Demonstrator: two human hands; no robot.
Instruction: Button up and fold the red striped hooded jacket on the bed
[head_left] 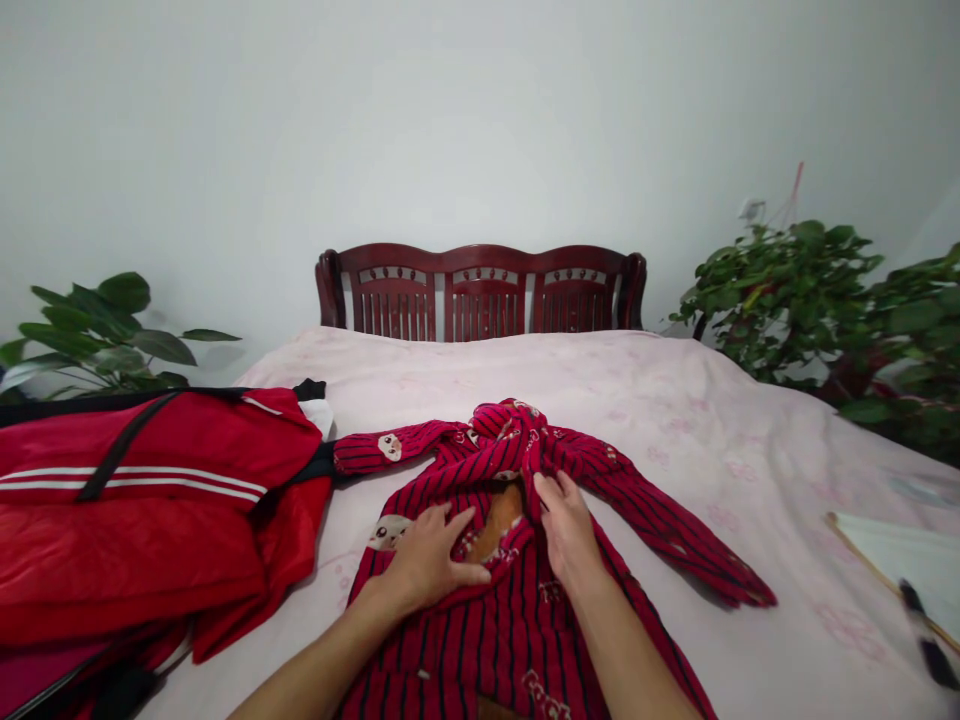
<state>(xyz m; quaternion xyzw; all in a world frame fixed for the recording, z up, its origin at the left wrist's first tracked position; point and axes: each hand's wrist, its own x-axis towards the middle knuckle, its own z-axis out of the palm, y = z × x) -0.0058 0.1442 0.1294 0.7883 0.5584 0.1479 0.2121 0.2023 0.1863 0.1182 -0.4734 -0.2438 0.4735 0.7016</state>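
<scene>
A dark-red robe (517,600) with black stripes and bear faces lies on the bed, its two sleeves stretched out to the sides. Its upper part is bunched near the collar, and the lower end runs out of view. My left hand (431,560) rests on the front of the robe with fingers spread, next to a brown patch. On the other side of that patch, my right hand (562,520) has its fingers closed on a fold of the cloth just below the collar.
Red clothes (150,500) with white stripes are heaped at the left. A pale pink floral sheet (675,400) covers the bed, with a wooden headboard (484,290) behind. A notebook (915,560) and a black pen (930,635) lie at the right. Plants (795,300) flank the bed.
</scene>
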